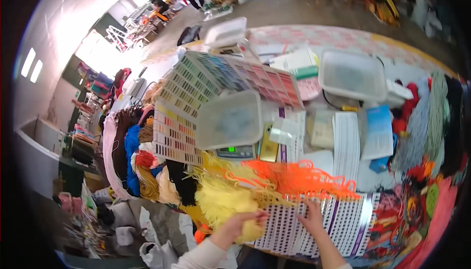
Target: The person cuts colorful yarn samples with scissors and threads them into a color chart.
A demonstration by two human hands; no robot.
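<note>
My left hand [241, 224] is closed on a hank of pale yellow yarn [218, 198], whose loose strands fan out to the left and hang below the fingers. My right hand [312, 216], thumb apart from the fingers, rests over a white card with rows of dark holes [336, 225] at the table's near edge. Bright orange yarn [299, 178] lies along the top of the card, just beyond my right fingertips. Darker yellow strands lie between the pale yellow hank and the orange yarn.
A shade card [176, 127] stands unfolded behind a clear plastic tub [230, 122] on a digital scale [238, 152]. Another tub [353, 77] sits farther right. Yarn hanks line both sides, including blue ones [131, 153] and grey ones [417, 127]. White printed sheets [346, 144] lie mid-table.
</note>
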